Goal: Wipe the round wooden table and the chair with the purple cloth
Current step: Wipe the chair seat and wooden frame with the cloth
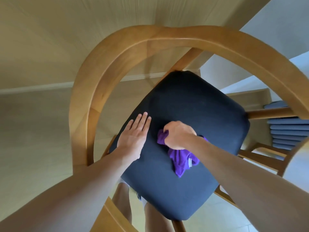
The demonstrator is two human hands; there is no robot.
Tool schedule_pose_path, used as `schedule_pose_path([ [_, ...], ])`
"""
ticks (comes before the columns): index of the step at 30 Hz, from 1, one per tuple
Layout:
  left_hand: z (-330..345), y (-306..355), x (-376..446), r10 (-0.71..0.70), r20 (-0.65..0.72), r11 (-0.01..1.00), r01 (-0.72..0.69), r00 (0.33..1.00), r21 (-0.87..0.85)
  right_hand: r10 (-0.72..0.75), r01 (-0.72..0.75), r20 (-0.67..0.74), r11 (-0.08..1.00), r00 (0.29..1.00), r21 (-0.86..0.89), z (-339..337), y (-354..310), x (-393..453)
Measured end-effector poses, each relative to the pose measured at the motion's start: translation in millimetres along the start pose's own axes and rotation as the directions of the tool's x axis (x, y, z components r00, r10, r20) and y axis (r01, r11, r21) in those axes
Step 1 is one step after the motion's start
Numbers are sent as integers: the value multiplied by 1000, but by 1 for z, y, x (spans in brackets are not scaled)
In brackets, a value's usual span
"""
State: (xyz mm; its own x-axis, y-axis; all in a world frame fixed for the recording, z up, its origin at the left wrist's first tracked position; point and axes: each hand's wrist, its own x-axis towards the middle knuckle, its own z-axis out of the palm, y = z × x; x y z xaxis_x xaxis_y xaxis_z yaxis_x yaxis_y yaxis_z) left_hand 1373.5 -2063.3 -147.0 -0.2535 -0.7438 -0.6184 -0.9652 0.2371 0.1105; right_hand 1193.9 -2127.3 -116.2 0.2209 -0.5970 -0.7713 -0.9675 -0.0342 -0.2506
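I look straight down on a wooden chair with a curved backrest rail (103,64) and a dark navy seat cushion (200,111). My right hand (178,134) is closed around the bunched purple cloth (181,159), pressing it onto the middle of the seat; loose cloth trails toward me from under the wrist. My left hand (133,134) lies flat on the seat's left edge, fingers together and extended, holding nothing. The round table's pale edge (297,158) shows only at the far right.
A second wooden chair frame (260,154) stands at the right, beside a stack of blue cushions (287,129). Pale tiled floor (33,131) spreads to the left, bounded by a beige wall and skirting. My legs show below the seat.
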Motion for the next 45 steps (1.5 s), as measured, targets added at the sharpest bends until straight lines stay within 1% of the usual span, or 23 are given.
schedule_pose_path([
  [3,2,-1,1,-1,-17,1000,1,1000,-17,24,73,-300,949,954,308,-28,4,11],
  [5,4,-3,3,-1,-14,1000,1,1000,-29,42,175,-463,893,885,414,-49,-5,31],
  [6,5,-4,4,1,-12,999,-1,1000,-33,47,195,-492,881,869,430,-56,-12,43],
  [8,7,-4,6,2,-6,999,-3,1000,-38,46,152,-462,911,886,383,-56,-30,64],
  [11,14,-5,10,8,-8,999,-9,1000,-35,34,5,-453,996,891,86,-23,-49,69],
  [13,13,-6,11,1,-3,1000,-1,1000,-20,-85,101,-481,995,873,8,-1,-49,59],
  [16,3,-5,8,3,23,1000,-3,1000,-3,-265,296,-364,955,893,30,4,-27,45],
  [18,-1,-2,5,-5,21,1000,5,1000,-8,-294,309,-316,951,902,-4,-4,-6,37],
  [20,-2,1,3,-19,4,999,19,1000,-30,-199,242,-388,968,900,63,-17,12,36],
  [22,-2,6,-1,-29,-10,998,28,1000,-56,33,155,-529,939,848,307,-34,20,45],
  [24,-1,12,-6,-33,-33,996,30,999,-86,205,130,-560,857,803,499,-51,18,58],
  [25,0,15,-9,-35,-40,994,31,999,-105,207,128,-543,848,814,515,-56,10,65],
  [27,4,18,-17,-45,-36,989,40,998,-140,80,134,-503,917,861,376,-55,-13,74],
  [29,6,20,-23,-61,-27,985,56,998,-161,-115,166,-410,982,905,91,-43,-39,75],
  [31,7,17,-26,-61,-15,985,57,998,-162,-300,254,-264,948,917,-195,-29,-55,70],
  [33,6,13,-27,-43,-1,990,42,999,-138,-423,377,-154,890,893,-259,-17,-57,61],
  [36,8,10,-29,-31,17,992,32,999,-118,-448,446,-103,894,888,-43,-11,-42,44],
  [38,13,12,-28,-43,17,990,45,999,-137,-422,444,-188,891,887,93,-19,-28,35],
  [39,15,13,-27,-53,12,987,54,999,-151,-363,425,-289,885,886,192,-27,-21,35],
  [41,20,13,-26,-66,2,982,65,998,-179,-92,337,-458,803,884,490,-49,-10,42],
  [43,22,12,-25,-65,-1,978,63,998,-200,173,249,-407,562,897,789,-67,-8,56],
  [44,22,12,-24,-69,-2,977,67,998,-204,233,205,-350,482,907,852,-70,-12,63],
  [45,22,12,-24,-75,-3,976,73,997,-204,236,163,-315,499,919,851,-69,-21,68],
])
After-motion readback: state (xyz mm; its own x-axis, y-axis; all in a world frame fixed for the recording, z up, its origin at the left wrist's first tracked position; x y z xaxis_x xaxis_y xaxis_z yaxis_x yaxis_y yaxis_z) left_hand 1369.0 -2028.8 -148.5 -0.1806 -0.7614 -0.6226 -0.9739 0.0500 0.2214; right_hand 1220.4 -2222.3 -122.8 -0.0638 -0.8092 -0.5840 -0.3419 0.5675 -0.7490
